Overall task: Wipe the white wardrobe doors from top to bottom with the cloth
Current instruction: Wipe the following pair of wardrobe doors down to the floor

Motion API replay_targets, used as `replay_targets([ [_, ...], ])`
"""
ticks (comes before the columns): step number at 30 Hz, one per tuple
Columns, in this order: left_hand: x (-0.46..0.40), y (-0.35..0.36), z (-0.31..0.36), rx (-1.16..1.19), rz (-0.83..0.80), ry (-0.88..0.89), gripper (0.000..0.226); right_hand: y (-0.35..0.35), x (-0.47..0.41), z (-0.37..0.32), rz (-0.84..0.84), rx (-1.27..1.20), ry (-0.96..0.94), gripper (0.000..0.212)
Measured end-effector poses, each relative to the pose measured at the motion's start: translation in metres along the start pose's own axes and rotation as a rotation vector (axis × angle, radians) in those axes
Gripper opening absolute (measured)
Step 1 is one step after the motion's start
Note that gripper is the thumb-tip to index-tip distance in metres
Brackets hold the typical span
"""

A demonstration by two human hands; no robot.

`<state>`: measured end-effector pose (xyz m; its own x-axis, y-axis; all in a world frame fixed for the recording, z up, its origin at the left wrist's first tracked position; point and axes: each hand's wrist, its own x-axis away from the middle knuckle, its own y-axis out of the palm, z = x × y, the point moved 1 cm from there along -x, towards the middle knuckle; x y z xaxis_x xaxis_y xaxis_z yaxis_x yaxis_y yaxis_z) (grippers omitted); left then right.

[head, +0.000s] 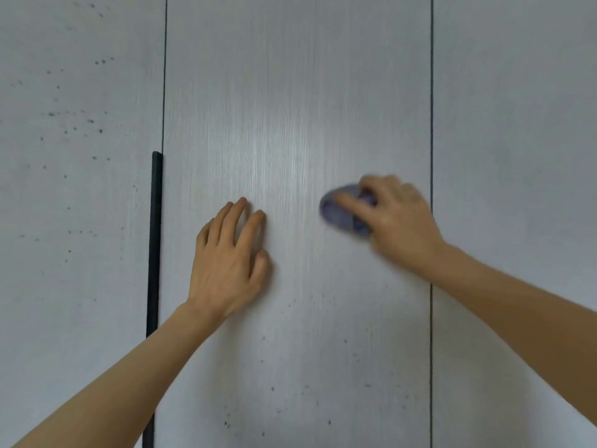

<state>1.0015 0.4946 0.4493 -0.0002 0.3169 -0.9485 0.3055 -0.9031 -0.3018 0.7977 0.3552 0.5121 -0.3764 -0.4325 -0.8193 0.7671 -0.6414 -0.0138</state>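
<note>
head view, from where i stand: the right hand (397,218) is bunched round a small bluish-purple cloth (342,210), fingers curled over the wad and pressing it to the middle door (297,92), close to its right edge; the hand is smeared with motion blur, so the exact grip is hard to read. the left hand (229,253) lies flat on the same panel with fingers spread, holding nothing, just bracing. the cloth looks soft, light and crushable, so it should ball up easily and is best held by its gathered back with the palm flattening it on the wood. the door's upper part looks clean, while dark specks (273,388) dot it below the hands. outward, the left door (74,124) carries many specks, a black handle strip (154,240) runs along its edge, and the right door (517,124) looks plain
</note>
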Motion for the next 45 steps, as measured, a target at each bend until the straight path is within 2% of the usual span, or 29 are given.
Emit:
replay_targets([
  [2, 0.005, 0.004, 0.012, -0.015, -0.017, 0.035, 0.055, -0.009, -0.009, 0.023, 0.041, -0.052, 0.340, 0.058],
  [3, 0.008, 0.007, 0.018, -0.024, -0.023, 0.049, 0.055, -0.009, -0.006, 0.026, 0.053, -0.090, 0.437, 0.057],
  [4, 0.008, 0.009, 0.025, -0.034, -0.024, 0.064, 0.054, -0.007, 0.003, 0.027, 0.057, -0.117, 0.454, 0.056],
  [5, 0.008, 0.012, 0.033, -0.040, -0.025, 0.078, 0.054, -0.005, 0.018, 0.023, 0.053, -0.132, 0.395, 0.054],
  [7, 0.006, 0.014, 0.041, -0.054, -0.024, 0.089, 0.054, 0.002, 0.054, 0.005, 0.020, -0.168, 0.094, 0.052],
  [10, 0.005, 0.021, 0.060, -0.057, -0.027, 0.123, 0.053, -0.008, 0.104, -0.007, -0.211, -0.120, -0.419, 0.055],
  [12, 0.006, 0.025, 0.064, -0.055, -0.027, 0.122, 0.053, -0.013, 0.105, 0.002, -0.255, -0.078, -0.487, 0.059],
  [14, 0.006, 0.027, 0.066, -0.052, -0.016, 0.115, 0.053, -0.015, 0.088, 0.024, -0.175, -0.053, -0.343, 0.060],
  [16, 0.005, 0.028, 0.067, -0.051, -0.007, 0.114, 0.052, -0.021, 0.062, 0.048, -0.062, -0.017, -0.098, 0.060],
  [18, 0.004, 0.028, 0.069, -0.039, 0.006, 0.105, 0.052, -0.034, 0.043, 0.069, 0.043, -0.005, 0.253, 0.061],
  [20, 0.002, 0.029, 0.071, -0.021, 0.022, 0.095, 0.051, -0.039, 0.046, 0.082, 0.112, -0.068, 0.725, 0.059],
  [21, 0.001, 0.029, 0.073, -0.011, 0.030, 0.087, 0.050, -0.038, 0.056, 0.081, 0.132, -0.097, 0.868, 0.057],
  [22, 0.001, 0.030, 0.074, -0.002, 0.037, 0.073, 0.049, -0.035, 0.067, 0.072, 0.142, -0.100, 0.881, 0.056],
  [23, 0.000, 0.030, 0.075, 0.006, 0.043, 0.058, 0.049, -0.031, 0.079, 0.058, 0.124, -0.124, 0.811, 0.056],
  [26, 0.001, 0.032, 0.078, 0.013, 0.043, 0.042, 0.047, -0.022, 0.122, 0.012, -0.049, -0.234, 0.333, 0.052],
  [28, 0.003, 0.032, 0.078, 0.013, 0.040, 0.046, 0.047, -0.025, 0.131, 0.005, -0.182, -0.237, 0.000, 0.061],
  [29, 0.003, 0.031, 0.077, 0.013, 0.040, 0.052, 0.047, -0.029, 0.128, 0.011, -0.219, -0.208, -0.097, 0.063],
  [30, 0.003, 0.030, 0.077, 0.015, 0.039, 0.060, 0.047, -0.032, 0.121, 0.020, -0.208, -0.176, -0.103, 0.062],
  [31, 0.002, 0.029, 0.076, 0.016, 0.039, 0.071, 0.046, -0.035, 0.110, 0.029, -0.159, -0.144, -0.018, 0.060],
  [33, 0.001, 0.027, 0.074, 0.013, 0.037, 0.087, 0.046, -0.039, 0.081, 0.048, -0.017, -0.117, 0.371, 0.059],
  [35, 0.000, 0.025, 0.074, 0.014, 0.022, 0.097, 0.046, -0.036, 0.061, 0.058, 0.055, -0.179, 0.797, 0.057],
  [36, 0.000, 0.024, 0.074, 0.017, 0.012, 0.099, 0.046, -0.033, 0.055, 0.053, 0.053, -0.200, 0.868, 0.058],
  [37, -0.001, 0.023, 0.072, 0.018, 0.006, 0.104, 0.046, -0.029, 0.050, 0.043, 0.043, -0.212, 0.816, 0.060],
  [38, -0.001, 0.023, 0.072, 0.020, -0.004, 0.114, 0.046, -0.026, 0.050, 0.031, 0.012, -0.214, 0.654, 0.062],
  [41, -0.003, 0.018, 0.063, 0.012, -0.027, 0.165, 0.045, -0.012, 0.067, -0.005, -0.177, -0.129, -0.145, 0.063],
  [42, -0.004, 0.016, 0.061, 0.015, -0.037, 0.186, 0.045, -0.012, 0.068, -0.005, -0.232, -0.103, -0.236, 0.061],
  [43, -0.006, 0.014, 0.057, 0.022, -0.044, 0.199, 0.045, -0.012, 0.063, 0.000, -0.215, -0.097, -0.198, 0.061],
  [45, -0.010, 0.008, 0.048, 0.041, -0.047, 0.202, 0.045, -0.011, 0.041, 0.015, -0.063, -0.096, 0.128, 0.063],
])
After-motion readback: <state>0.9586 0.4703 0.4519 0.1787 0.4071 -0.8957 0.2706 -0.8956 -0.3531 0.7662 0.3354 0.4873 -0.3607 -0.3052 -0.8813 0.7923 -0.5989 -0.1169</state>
